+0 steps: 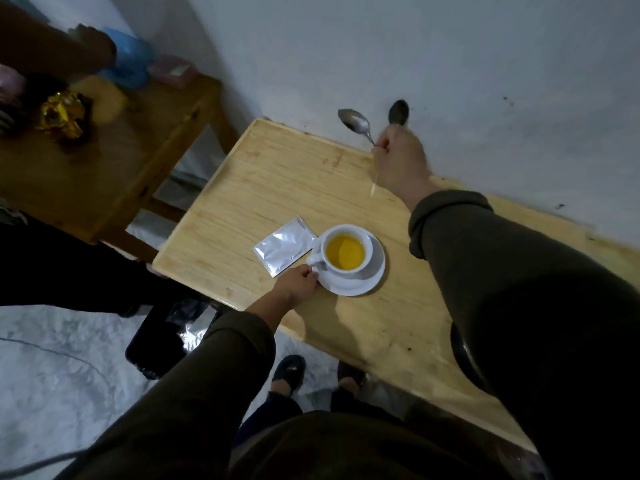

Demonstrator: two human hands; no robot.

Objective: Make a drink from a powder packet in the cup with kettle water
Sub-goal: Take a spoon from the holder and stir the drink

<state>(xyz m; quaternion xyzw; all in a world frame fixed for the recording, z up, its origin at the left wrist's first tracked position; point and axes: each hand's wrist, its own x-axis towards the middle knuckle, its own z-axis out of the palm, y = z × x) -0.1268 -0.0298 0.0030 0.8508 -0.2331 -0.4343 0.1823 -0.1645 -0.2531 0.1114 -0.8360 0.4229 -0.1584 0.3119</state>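
Observation:
A white cup [360,263] holding yellow drink [344,252] stands on a white saucer [356,287] on the light wooden table [263,188]. My left hand [298,280] pinches the saucer's near-left rim, just under the cup's handle. A silver powder packet [284,245] lies flat on the table, touching the saucer's left side. My right hand [401,161] is raised near the wall at the table's far edge, shut on a metal spoon [355,123] whose bowl points up and left. The spoon's dark shadow falls on the wall beside it. No kettle shows.
A darker wooden table [104,161] at the left carries gold foil [64,116], a blue bag [130,60] and a pink box. A black bin [162,337] with foil inside stands on the floor by the table's near-left corner. My feet are below.

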